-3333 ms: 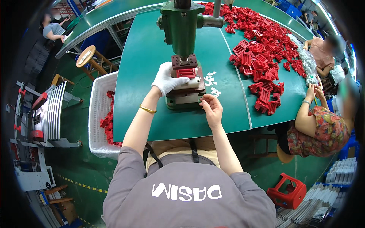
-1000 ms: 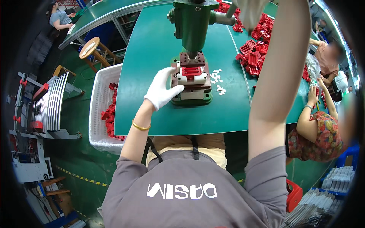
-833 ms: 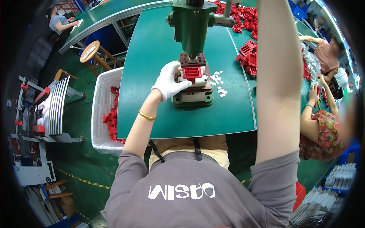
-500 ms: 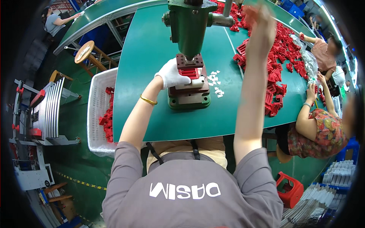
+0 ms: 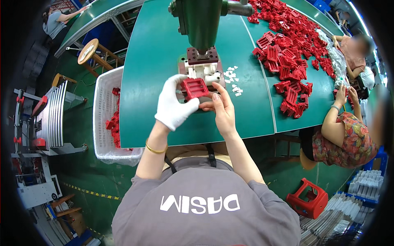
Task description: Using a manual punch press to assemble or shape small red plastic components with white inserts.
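Head view: our gloved left hand (image 5: 174,107) and bare right hand (image 5: 223,111) both grip the red grid part (image 5: 194,87) above the green table (image 5: 152,69), before the press (image 5: 201,24).

the right hand (image 5: 223,110), which was raised high toward one o'clock half a second ago, is now down in front of the press, fingertips on the red frame part (image 5: 194,87). the gloved left hand (image 5: 174,107) has lifted that part off the fixture (image 5: 202,70) and holds it toward six o'clock of the fixture.
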A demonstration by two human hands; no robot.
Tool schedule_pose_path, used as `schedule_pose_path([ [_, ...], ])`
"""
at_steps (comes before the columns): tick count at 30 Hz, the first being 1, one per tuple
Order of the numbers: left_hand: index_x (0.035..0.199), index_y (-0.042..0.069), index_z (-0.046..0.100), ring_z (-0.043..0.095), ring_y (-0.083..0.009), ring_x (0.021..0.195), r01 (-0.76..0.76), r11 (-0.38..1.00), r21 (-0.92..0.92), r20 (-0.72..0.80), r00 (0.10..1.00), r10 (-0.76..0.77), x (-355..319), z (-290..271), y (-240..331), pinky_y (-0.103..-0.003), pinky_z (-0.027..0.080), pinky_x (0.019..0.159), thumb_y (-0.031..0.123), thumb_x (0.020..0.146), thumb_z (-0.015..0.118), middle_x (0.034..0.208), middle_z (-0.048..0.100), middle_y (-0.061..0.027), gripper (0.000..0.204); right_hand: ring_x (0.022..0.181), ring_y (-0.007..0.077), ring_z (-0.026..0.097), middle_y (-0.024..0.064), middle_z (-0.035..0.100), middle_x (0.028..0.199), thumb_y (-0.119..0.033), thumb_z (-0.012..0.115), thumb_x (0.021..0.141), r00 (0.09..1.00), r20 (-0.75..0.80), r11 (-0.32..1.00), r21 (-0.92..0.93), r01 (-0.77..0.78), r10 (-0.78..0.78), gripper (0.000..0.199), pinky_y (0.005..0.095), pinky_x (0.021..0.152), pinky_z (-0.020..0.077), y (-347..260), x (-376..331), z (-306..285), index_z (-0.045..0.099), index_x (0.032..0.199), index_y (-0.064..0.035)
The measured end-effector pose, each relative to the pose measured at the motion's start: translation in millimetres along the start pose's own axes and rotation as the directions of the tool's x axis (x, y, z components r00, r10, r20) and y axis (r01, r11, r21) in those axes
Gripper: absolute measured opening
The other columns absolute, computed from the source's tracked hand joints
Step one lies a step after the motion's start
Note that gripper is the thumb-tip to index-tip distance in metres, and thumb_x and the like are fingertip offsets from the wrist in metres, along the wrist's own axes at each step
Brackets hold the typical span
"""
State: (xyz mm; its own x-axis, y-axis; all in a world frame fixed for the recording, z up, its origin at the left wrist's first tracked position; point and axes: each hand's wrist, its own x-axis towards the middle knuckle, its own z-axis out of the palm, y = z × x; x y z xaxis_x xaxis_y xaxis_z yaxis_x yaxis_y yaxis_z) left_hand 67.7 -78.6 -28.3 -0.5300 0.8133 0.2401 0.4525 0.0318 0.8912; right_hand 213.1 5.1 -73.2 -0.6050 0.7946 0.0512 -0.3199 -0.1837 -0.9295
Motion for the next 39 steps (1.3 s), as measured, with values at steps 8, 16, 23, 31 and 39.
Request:
schedule_pose_path([
  [8, 0.126, 0.002, 0.047, 0.060, -0.0217, 0.107, -0.011, 0.995, -0.098, 0.032, 0.999, 0.014, -32, 8, 3, -0.035, 0.050, 0.093, 0.012, 0.066, 0.076, 0.120, 0.055, -0.0115, 0.068, 0.081, 0.0118, 0.066, 0.0092, 0.066, 0.111, -0.018, 0.044, 0.104, 0.993, 0.007, 0.970, 0.212, -0.118, 0.119, 0.038, 0.0265, 0.073, 0.0528, 12, -20, 6, 0.048, 0.137, 0.0002],
  [16, 0.126, 0.001, 0.047, 0.059, -0.0231, 0.109, -0.083, 0.996, -0.033, 0.026, 0.996, 0.084, -39, 9, 10, -0.036, 0.049, 0.096, 0.010, 0.068, 0.074, 0.120, 0.054, -0.0119, 0.064, 0.082, 0.0138, 0.067, 0.0116, 0.066, 0.114, -0.010, 0.042, 0.102, 0.989, 0.037, 0.935, 0.325, -0.145, 0.141, 0.038, 0.0271, 0.073, 0.0531, 11, -27, 0, 0.048, 0.137, 0.0017],
  [23, 0.128, 0.001, 0.045, 0.058, -0.0227, 0.111, -0.076, 0.995, -0.064, 0.033, 0.996, 0.078, -45, 8, 7, -0.036, 0.048, 0.097, 0.010, 0.069, 0.074, 0.121, 0.054, -0.0125, 0.066, 0.082, 0.0151, 0.067, 0.0117, 0.067, 0.111, -0.010, 0.043, 0.101, 0.990, 0.046, 0.931, 0.335, -0.143, 0.135, 0.038, 0.0280, 0.073, 0.0541, 6, -31, 2, 0.048, 0.137, 0.0027],
  [31, 0.132, 0.002, 0.042, 0.056, -0.0199, 0.115, 0.026, 0.965, -0.262, 0.124, 0.992, 0.007, -45, 8, 1, -0.036, 0.044, 0.102, 0.010, 0.072, 0.075, 0.124, 0.054, -0.0105, 0.069, 0.081, 0.0153, 0.068, 0.0110, 0.067, 0.109, -0.011, 0.045, 0.102, 0.998, 0.022, 0.967, 0.244, -0.067, 0.064, 0.036, 0.0278, 0.072, 0.0543, -1, -35, 0, 0.049, 0.135, 0.0026],
  [39, 0.134, 0.002, 0.042, 0.055, -0.0220, 0.118, 0.095, 0.883, -0.460, 0.198, 0.980, -0.002, -42, 8, 0, -0.036, 0.045, 0.103, 0.010, 0.074, 0.075, 0.127, 0.054, -0.0121, 0.069, 0.084, 0.0153, 0.069, 0.0115, 0.066, 0.113, -0.012, 0.047, 0.102, 0.999, 0.009, 0.995, 0.086, 0.051, -0.052, 0.037, 0.0263, 0.071, 0.0537, -14, -39, 2, 0.048, 0.135, 0.0033],
])
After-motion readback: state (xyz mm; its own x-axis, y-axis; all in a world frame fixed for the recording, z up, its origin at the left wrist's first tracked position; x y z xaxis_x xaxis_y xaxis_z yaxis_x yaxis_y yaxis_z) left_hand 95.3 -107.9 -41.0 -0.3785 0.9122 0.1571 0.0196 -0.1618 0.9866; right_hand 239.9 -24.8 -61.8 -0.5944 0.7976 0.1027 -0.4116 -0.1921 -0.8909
